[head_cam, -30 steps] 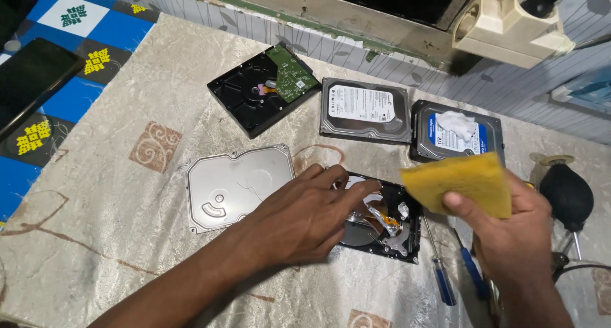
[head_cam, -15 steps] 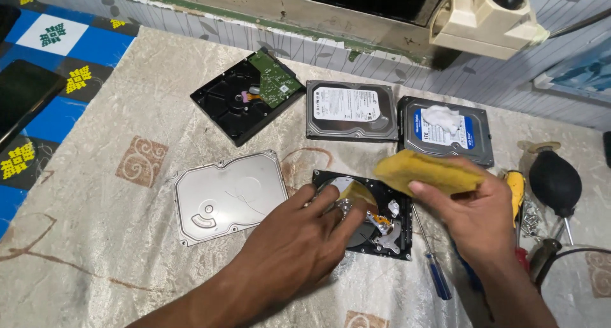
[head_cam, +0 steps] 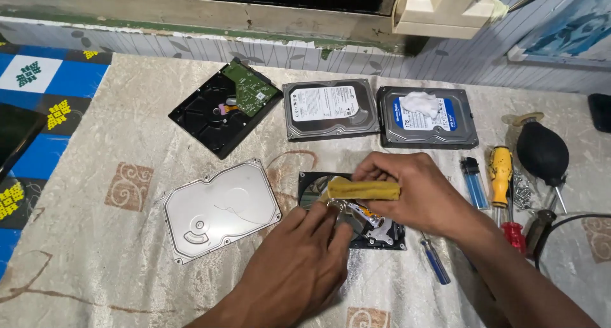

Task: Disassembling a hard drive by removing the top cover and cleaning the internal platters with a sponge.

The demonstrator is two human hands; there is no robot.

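Note:
An opened hard drive [head_cam: 382,234] lies on the patterned cloth, its platter and arm exposed. My left hand [head_cam: 305,255] rests on its near left side, fingers pressing on the inner parts. My right hand [head_cam: 414,191] holds a folded yellow cloth [head_cam: 364,189] just above the drive's platter. The drive's removed silver lid [head_cam: 219,210] lies to the left of it.
Behind lie a drive with a green circuit board [head_cam: 223,105] and two closed drives [head_cam: 329,108], [head_cam: 428,117], one with white tissue on it. To the right are a blue lighter [head_cam: 472,181], screwdrivers [head_cam: 503,175], screws and a black air blower [head_cam: 542,153].
My right hand has brought the yellow cloth down and left, folded, onto the open drive. My left hand has stayed on the drive. The view has shifted closer.

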